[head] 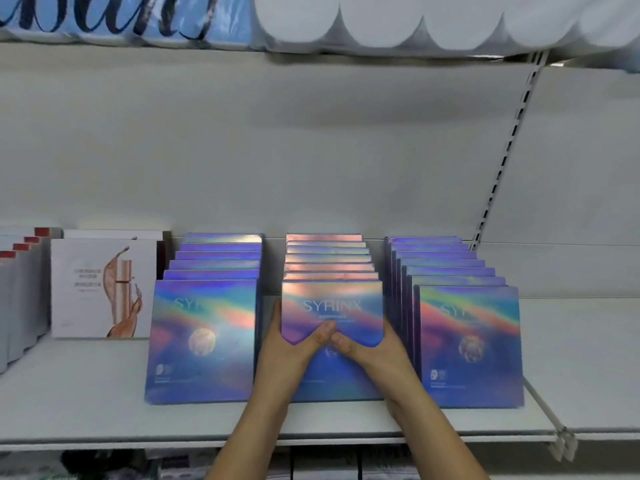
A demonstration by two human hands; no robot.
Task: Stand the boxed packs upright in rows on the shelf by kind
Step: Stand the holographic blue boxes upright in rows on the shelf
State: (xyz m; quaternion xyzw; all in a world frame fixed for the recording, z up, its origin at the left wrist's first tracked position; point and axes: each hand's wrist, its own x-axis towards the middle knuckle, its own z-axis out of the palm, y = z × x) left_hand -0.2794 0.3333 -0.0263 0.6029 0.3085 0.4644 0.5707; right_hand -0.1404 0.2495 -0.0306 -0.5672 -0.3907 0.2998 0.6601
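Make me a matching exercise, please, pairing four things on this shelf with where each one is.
Things:
1. white box
2. front middle pack
3. right row
4. red-tabbed packs

Places:
A. gripped by the left hand and right hand
B. far left end of the shelf
C. nearest the slotted upright
D. just left of the left row

Pairs: 1-D, 2-A, 3-C, 4-B.

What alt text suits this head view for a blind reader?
Left hand and right hand grip the front box in the middle of three rows of shiny blue boxes upright on a white shelf. White boxes stand further left.
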